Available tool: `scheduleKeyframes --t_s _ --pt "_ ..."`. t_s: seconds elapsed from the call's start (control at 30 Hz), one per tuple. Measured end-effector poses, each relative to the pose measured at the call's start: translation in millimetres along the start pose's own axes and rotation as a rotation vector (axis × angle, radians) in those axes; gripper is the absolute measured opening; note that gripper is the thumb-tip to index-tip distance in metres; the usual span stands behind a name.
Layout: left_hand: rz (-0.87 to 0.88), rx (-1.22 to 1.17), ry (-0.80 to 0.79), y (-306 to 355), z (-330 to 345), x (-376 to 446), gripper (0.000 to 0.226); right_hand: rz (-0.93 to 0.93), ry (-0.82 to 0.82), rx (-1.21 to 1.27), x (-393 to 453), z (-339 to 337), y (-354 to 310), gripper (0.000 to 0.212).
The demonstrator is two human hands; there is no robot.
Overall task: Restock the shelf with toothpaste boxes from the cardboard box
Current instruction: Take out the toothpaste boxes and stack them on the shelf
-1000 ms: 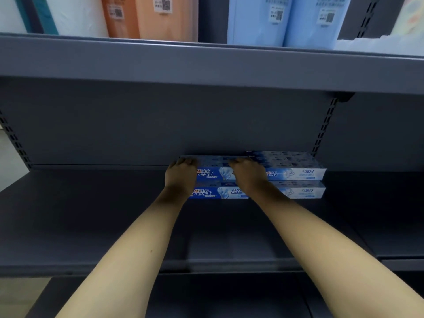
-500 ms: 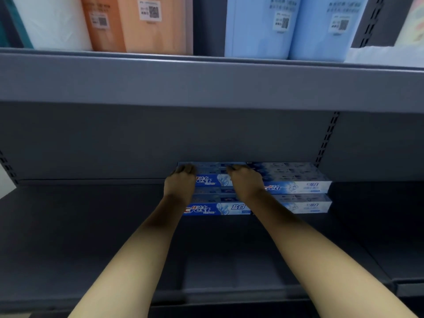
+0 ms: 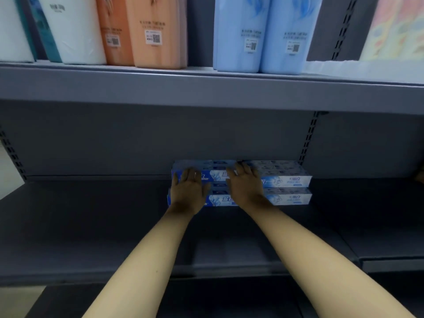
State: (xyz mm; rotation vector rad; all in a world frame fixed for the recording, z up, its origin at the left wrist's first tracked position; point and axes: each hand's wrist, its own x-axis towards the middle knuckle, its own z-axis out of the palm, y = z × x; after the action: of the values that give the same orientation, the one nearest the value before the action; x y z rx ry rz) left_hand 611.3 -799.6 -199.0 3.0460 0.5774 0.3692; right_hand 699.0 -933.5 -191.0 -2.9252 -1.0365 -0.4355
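Both hands now flat, fingers uncurled: left hand (image 3: pixel 188 191) and right hand (image 3: pixel 246 185) against toothpaste boxes (image 3: pixel 286 180)

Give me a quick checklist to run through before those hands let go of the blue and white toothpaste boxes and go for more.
1. Blue and white toothpaste boxes stacked at the back of the dark grey metal shelf: ok.
2. Box fronts flush: not ok, lower row sits forward.
3. Left hand flat, gripping nothing: ok.
4. Right hand flat, gripping nothing: ok.
5. Shelf room beside the stack: ok.
6. Cardboard box supply: cannot tell, out of view.
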Motion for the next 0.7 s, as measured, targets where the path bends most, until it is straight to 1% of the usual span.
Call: scheduleKeyframes --t_s 0.17,0.27,0.3,0.37,0.43,0.5,0.53,0.6,0.7 --pt "0.000 0.013 -0.067 28.2 -10.6 -48.5 0.059 0.048 -0.034 0.010 -58.2 -12.1 13.7 0.049" --pt "0.001 -0.011 -0.043 44.8 -13.4 -83.2 0.058 0.077 -0.031 0.047 -96.8 -13.6 21.5 0.047" --pt "0.002 -0.011 -0.018 50.0 -12.8 -95.3 0.056 0.076 0.023 0.068 -111.1 -12.4 21.8 0.044" --pt "0.017 0.008 0.093 61.5 -8.5 -120.7 0.052 0.073 0.205 0.098 -140.1 -8.7 21.1 0.036" --pt "0.043 0.024 0.236 76.7 -3.3 -146.5 0.049 0.079 0.276 0.111 -174.4 -3.2 21.4 0.034" --pt "0.095 0.020 0.303 90.7 6.1 -170.2 0.044 0.050 0.278 0.129 -208.7 4.2 23.5 0.040" --pt "0.122 0.010 0.303 98.0 11.9 -181.8 0.041 0.039 0.279 0.135 -225.1 7.8 25.6 0.042" --pt "0.173 -0.001 0.292 113.8 23.2 -202.3 0.036 0.059 0.248 0.149 -254.2 20.0 33.1 0.043" --pt "0.214 -0.032 0.228 133.7 51.2 -230.2 0.034 0.113 0.184 0.158 -292.5 44.4 46.4 0.044"
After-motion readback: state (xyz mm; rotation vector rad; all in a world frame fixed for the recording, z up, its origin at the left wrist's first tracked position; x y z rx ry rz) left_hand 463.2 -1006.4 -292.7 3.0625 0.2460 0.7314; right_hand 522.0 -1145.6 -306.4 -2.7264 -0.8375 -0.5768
